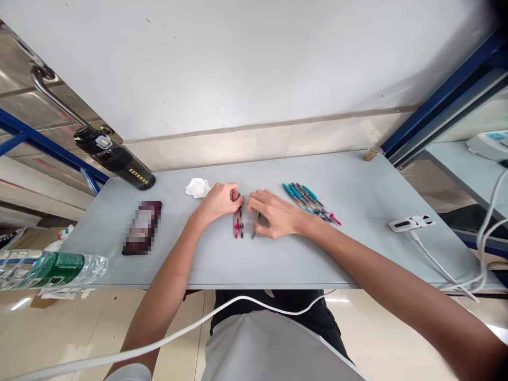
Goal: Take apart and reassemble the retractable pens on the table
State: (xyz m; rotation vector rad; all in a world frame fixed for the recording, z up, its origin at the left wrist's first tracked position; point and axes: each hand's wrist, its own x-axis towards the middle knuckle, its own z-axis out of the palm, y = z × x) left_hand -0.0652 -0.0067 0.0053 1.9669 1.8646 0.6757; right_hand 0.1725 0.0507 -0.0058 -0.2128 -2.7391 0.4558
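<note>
On the grey table, a red pen and a black pen lie side by side, pointing toward me. My left hand is closed at their far ends, with the thumb over the tops and the fingertips partly hidden. Just to the right, my right hand curls its fingers and thumb around another dark pen, which the hand partly covers. Right of that hand lies a row of several pens with teal, dark and red ends, slanting toward my forearm.
Crumpled white tissue lies behind my left hand. On the left are a black bottle, a dark red packet and a clear bottle with a green label. A white device with a cable and a small cup stand right.
</note>
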